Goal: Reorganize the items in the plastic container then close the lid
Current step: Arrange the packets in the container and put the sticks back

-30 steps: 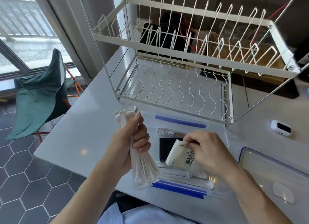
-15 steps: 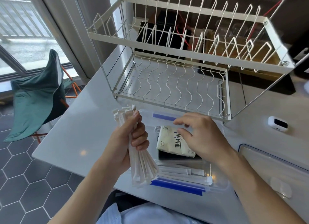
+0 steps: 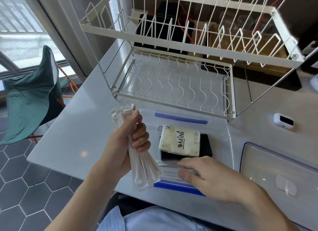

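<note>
Currently left hand (image 3: 128,144) grips a bundle of wrapped straws (image 3: 142,168) upright over the plastic container (image 3: 228,144) on the table; right hand (image 3: 211,177), fingers flat, presses the loose straws (image 3: 169,170) along its near wall. Best to lay the bundle parallel beside them, clear of the tissue pack (image 3: 179,140), so the lid (image 3: 278,170), lying just right, seats flush.

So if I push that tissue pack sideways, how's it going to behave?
The tissue pack looks soft and light, so it would likely dent and slide easily. It lies flat on a black item, so tipping or rolling seems unlikely.
</note>
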